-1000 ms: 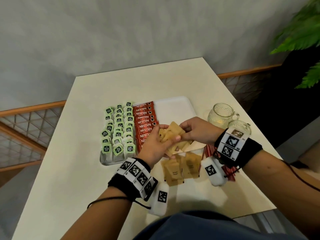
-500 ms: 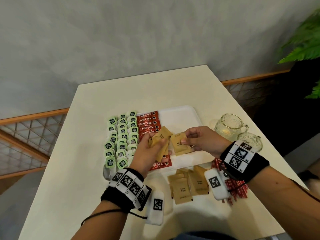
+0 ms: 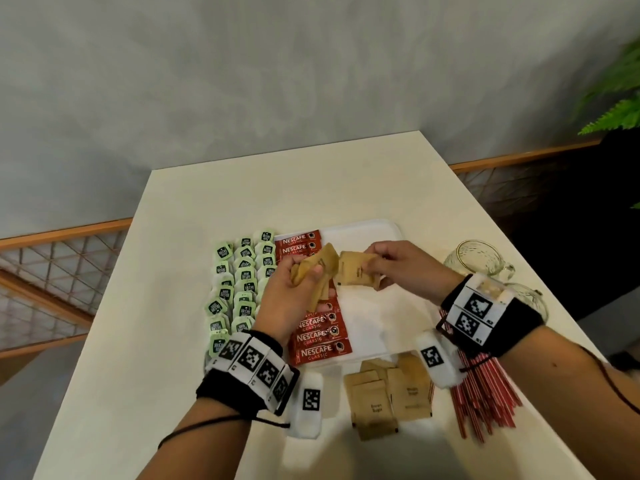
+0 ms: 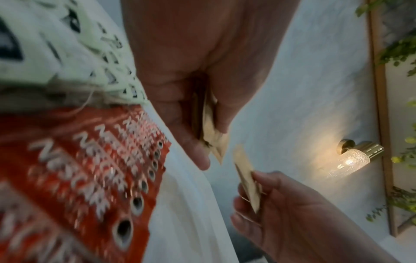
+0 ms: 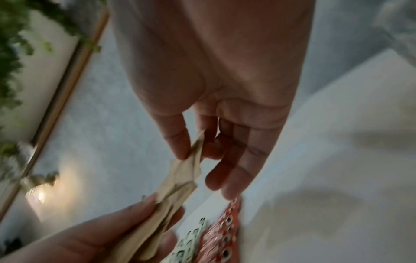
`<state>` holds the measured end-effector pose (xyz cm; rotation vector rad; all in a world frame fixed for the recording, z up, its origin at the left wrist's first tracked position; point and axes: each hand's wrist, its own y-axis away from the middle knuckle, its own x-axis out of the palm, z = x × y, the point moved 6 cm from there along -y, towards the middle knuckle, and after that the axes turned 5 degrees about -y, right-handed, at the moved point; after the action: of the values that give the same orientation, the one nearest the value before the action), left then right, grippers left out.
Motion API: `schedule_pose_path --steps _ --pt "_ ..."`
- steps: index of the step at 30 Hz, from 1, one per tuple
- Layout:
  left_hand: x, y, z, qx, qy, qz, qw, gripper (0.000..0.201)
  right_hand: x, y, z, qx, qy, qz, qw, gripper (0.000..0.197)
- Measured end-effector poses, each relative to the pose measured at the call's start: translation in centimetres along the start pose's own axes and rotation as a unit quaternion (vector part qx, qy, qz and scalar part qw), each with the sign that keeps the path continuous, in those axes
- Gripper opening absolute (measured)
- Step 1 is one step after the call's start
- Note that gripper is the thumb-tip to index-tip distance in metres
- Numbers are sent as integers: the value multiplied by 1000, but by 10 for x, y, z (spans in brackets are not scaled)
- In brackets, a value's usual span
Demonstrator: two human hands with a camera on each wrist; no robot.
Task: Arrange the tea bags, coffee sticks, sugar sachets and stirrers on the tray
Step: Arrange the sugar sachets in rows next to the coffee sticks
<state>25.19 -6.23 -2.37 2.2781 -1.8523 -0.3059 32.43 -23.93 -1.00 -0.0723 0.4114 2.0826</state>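
Nearest, loose flat brown paper sugar sachets (image 3: 388, 396) and thin red stirrers (image 3: 485, 393) wait on the table. Above the white plastic tray (image 3: 374, 233), the left hand (image 3: 287, 296) grips a sachet bundle (image 3: 313, 268); the right hand (image 3: 408, 268) pinches one sachet (image 3: 355, 270). Green-tagged tea bags (image 3: 239, 282) and red coffee sticks (image 3: 322, 337) already lie arranged.

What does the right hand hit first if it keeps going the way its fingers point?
Probably the fanned brown paper sugar sachets in the left hand; the right hand, pinching one brown sachet, points straight at them. Depth unclear.
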Motion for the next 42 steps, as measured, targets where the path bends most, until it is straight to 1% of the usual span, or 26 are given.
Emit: schedule_pose_path --steps 1,3,5,7,9,12,14,16,17,18,20,22,28,30,32,34,37,40,42 --pt "-3 -3 -3 -8 -15 13 1000 13 -3 -2 6 -5 33 18 999 10" --pt "-3 -5 -9 -15 -36 58 998 10 -2 -4 15 -7 81 77 994 8" --pt "3 -7 -12 -10 -46 101 994 16 2 -7 21 -11 122 132 984 7" --pt "11 -9 -10 -9 -51 131 990 23 4 -14 25 -15 145 151 978 13" --pt "17 -12 -5 -10 -57 133 989 24 5 -20 26 -8 125 148 981 23" --pt "21 -17 2 -7 -61 100 993 22 6 -26 27 -18 56 117 991 31" --pt "20 -19 3 1 -47 67 997 20 3 -29 24 -23 3 63 998 34" --pt "16 -22 2 12 -33 28 999 16 -3 -31 14 -3 -39 -12 999 31" --pt "14 -23 2 18 -28 8 999 15 -5 -30 8 12 -42 -39 998 28" --pt "11 -25 1 23 -24 -11 999 14 -5 -30 2 24 -33 -52 998 26" --pt "9 -26 1 27 -32 -29 999 14 -2 -29 -9 36 -37 -49 997 21" --pt "9 -27 2 27 -43 -33 998 14 1 -30 -14 35 -73 -52 995 18" --pt "6 -33 6 26 -39 -76 996 16 10 -41 -18 31 -118 -102 987 24" --pt "6 -33 5 25 -26 -82 996 16 13 -44 -19 33 -116 -95 988 26" --pt "1 -35 3 26 -11 -104 994 16 10 -50 -18 32 -112 -94 989 26" --pt "-10 -39 1 18 1 -130 991 14 -1 -59 -19 35 -102 -114 988 23" --pt "-23 -43 -1 7 25 -145 989 14 -18 -78 -27 65 -25 -155 985 16" --pt "-27 -41 -3 18 25 -147 989 14 -20 -94 -36 105 41 -154 982 12" --pt "-28 -39 -2 21 33 -149 988 14 -17 -102 -38 115 63 -154 979 14"
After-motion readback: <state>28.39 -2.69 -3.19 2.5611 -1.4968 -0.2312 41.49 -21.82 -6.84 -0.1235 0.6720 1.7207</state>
